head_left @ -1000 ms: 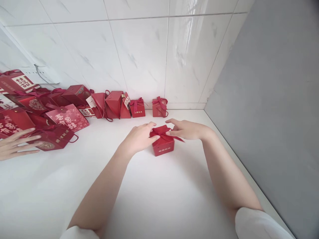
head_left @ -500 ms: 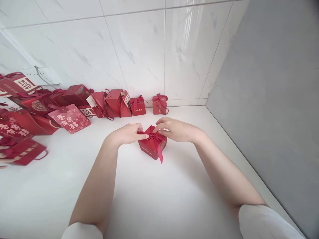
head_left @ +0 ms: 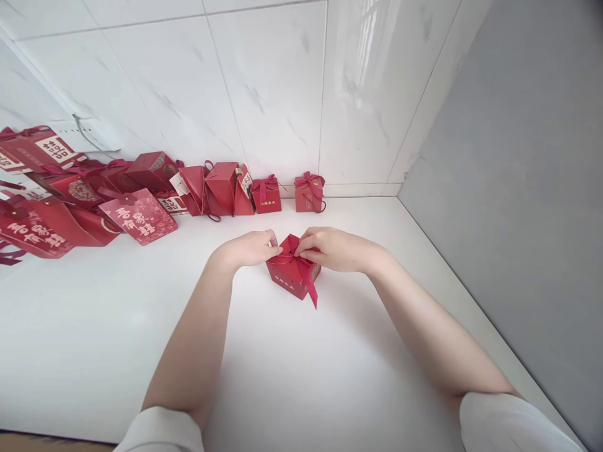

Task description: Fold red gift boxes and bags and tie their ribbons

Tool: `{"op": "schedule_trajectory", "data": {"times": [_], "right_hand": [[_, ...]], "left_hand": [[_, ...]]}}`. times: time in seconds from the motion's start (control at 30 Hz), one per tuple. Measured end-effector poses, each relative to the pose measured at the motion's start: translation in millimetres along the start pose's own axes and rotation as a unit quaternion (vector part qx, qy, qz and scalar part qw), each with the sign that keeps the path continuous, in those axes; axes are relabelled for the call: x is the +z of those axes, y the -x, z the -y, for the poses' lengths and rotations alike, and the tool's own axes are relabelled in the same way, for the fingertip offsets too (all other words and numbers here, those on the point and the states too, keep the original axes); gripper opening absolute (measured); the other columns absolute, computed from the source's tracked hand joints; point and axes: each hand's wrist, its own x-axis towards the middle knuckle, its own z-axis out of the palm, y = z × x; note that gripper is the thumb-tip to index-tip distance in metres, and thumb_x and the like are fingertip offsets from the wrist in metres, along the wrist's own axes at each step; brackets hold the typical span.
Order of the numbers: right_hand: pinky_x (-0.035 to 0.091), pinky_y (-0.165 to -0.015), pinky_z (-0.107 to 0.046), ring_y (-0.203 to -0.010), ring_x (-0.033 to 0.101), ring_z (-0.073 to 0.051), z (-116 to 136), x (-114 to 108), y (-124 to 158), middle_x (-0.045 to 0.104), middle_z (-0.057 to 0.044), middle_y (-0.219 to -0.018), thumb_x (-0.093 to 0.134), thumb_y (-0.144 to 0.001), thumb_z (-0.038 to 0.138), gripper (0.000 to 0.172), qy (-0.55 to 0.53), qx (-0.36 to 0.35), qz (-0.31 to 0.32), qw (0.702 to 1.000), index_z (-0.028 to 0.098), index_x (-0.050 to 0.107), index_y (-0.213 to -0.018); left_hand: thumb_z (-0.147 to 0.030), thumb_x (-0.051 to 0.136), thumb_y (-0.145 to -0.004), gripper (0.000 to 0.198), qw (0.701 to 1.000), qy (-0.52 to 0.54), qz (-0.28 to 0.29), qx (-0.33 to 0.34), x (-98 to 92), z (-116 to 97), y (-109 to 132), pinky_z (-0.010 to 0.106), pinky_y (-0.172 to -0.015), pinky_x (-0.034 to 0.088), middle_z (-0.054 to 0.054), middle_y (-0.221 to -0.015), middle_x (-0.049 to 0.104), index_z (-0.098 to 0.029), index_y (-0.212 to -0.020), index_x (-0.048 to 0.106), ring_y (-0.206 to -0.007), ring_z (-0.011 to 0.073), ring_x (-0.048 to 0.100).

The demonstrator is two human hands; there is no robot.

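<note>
A small red gift box (head_left: 288, 280) with gold lettering stands on the white table in front of me. A dark red ribbon (head_left: 309, 286) is gathered at its top, one tail hanging down the front right side. At the box's upper left, my left hand (head_left: 254, 247) pinches the ribbon between thumb and fingers. My right hand (head_left: 325, 247) is closed on the ribbon at the knot, its fingertips pressed together over the box top. The fingers partly hide the knot.
Two small red boxes with bows, one box (head_left: 267, 199) and another box (head_left: 309, 196), stand against the tiled wall (head_left: 273, 94). Several red boxes and bags (head_left: 85, 194) crowd the left. A grey panel (head_left: 527, 176) rises along the right edge of the white table (head_left: 117, 339).
My right fingers have come down and closed at the knot. The view has shifted slightly, and another person's hand with a red box at the far left is out of sight.
</note>
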Motion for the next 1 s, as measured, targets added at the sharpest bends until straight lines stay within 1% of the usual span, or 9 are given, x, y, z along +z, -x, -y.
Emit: {"op": "schedule_trajectory", "data": {"times": [0.1, 0.23, 0.33, 0.43, 0.57, 0.73, 0.8, 0.9, 1.0], "right_hand": [[0.045, -0.075, -0.032, -0.086, 0.063, -0.019, -1, 1, 0, 0.065, -0.006, -0.107, 0.043, -0.097, 0.027, 0.031, 0.0, 0.004, 0.001, 1.0, 0.025, 0.074, -0.096], [0.045, -0.076, -0.032, -0.087, 0.062, -0.02, -3, 0, 0, 0.064, -0.006, -0.107, 0.043, -0.097, 0.029, 0.03, -0.005, 0.006, 0.006, 1.0, 0.025, 0.073, -0.097], [0.045, -0.076, -0.033, -0.087, 0.062, -0.02, -4, -1, 0, 0.064, -0.006, -0.107, 0.043, -0.097, 0.03, 0.03, -0.005, 0.01, 0.007, 1.0, 0.024, 0.072, -0.098], [0.045, -0.076, -0.033, -0.088, 0.062, -0.021, -4, -3, 1, 0.064, -0.006, -0.108, 0.044, -0.096, 0.029, 0.027, 0.001, 0.017, 0.011, 1.0, 0.024, 0.071, -0.101], [0.045, -0.073, -0.032, -0.088, 0.063, -0.021, -4, -4, 2, 0.066, -0.006, -0.108, 0.046, -0.095, 0.028, 0.024, 0.003, 0.026, 0.019, 0.999, 0.024, 0.069, -0.103], [0.044, -0.071, -0.032, -0.088, 0.063, -0.022, -4, -4, 2, 0.069, -0.006, -0.105, 0.049, -0.094, 0.028, 0.023, 0.005, 0.023, 0.01, 1.0, 0.025, 0.069, -0.102], [0.044, -0.07, -0.032, -0.087, 0.063, -0.022, -4, -4, 1, 0.07, -0.005, -0.101, 0.051, -0.093, 0.029, 0.021, 0.003, 0.019, 0.008, 1.0, 0.025, 0.07, -0.1], [0.044, -0.07, -0.032, -0.085, 0.064, -0.023, -2, -4, 1, 0.07, -0.005, -0.095, 0.055, -0.091, 0.03, 0.018, 0.008, 0.018, 0.005, 1.0, 0.026, 0.071, -0.098], [0.044, -0.068, -0.032, -0.083, 0.064, -0.023, 0, -3, 1, 0.07, -0.005, -0.093, 0.057, -0.09, 0.028, 0.015, 0.011, 0.017, 0.01, 1.0, 0.026, 0.071, -0.096]], "left_hand": [[-0.051, 0.054, -0.081, 0.032, 1.0, -0.015, 0.009, -0.004, -1.5, 3, 0, 0.032, -0.066, 0.042, 0.007, -0.097, 0.067, -0.021, -0.09, 0.059, -0.083, 0.0233, 0.061], [-0.045, 0.055, -0.081, 0.025, 1.0, -0.016, 0.012, 0.006, -6.5, 3, 8, 0.032, -0.06, 0.035, 0.005, -0.084, 0.062, -0.021, -0.075, 0.055, -0.069, 0.0193, 0.053], [-0.045, 0.055, -0.081, 0.027, 1.0, -0.005, 0.021, 0.016, -10.0, 0, 16, 0.032, -0.058, 0.032, 0.005, -0.079, 0.059, -0.02, -0.068, 0.053, -0.064, 0.0177, 0.049], [-0.043, 0.056, -0.079, 0.028, 1.0, -0.007, 0.029, 0.004, -11.5, -3, 22, 0.032, -0.058, 0.032, 0.004, -0.076, 0.058, -0.02, -0.063, 0.053, -0.062, 0.0171, 0.048], [-0.045, 0.061, -0.076, 0.032, 0.999, -0.004, 0.05, -0.004, -11.7, -4, 25, 0.033, -0.058, 0.033, 0.005, -0.071, 0.059, -0.02, -0.058, 0.055, -0.06, 0.0171, 0.047], [-0.045, 0.063, -0.073, 0.034, 0.998, -0.004, 0.059, 0.01, -10.7, -4, 26, 0.032, -0.053, 0.029, 0.004, -0.059, 0.053, -0.019, -0.052, 0.057, -0.052, 0.0154, 0.042], [-0.042, 0.063, -0.073, 0.032, 0.996, -0.011, 0.086, 0.011, -8.6, -6, 25, 0.032, -0.054, 0.032, 0.004, -0.06, 0.057, -0.019, -0.05, 0.059, -0.054, 0.0156, 0.045], [-0.04, 0.066, -0.072, 0.028, 0.989, -0.004, 0.146, 0.024, -3.6, -12, 21, 0.03, -0.057, 0.04, 0.005, -0.067, 0.067, -0.019, -0.054, 0.063, -0.061, 0.0175, 0.053], [-0.047, 0.071, -0.069, 0.03, 0.986, 0.001, 0.168, 0.02, 0.0, -17, 20, 0.03, -0.06, 0.045, 0.007, -0.071, 0.072, -0.019, -0.059, 0.068, -0.066, 0.0192, 0.058]]}}
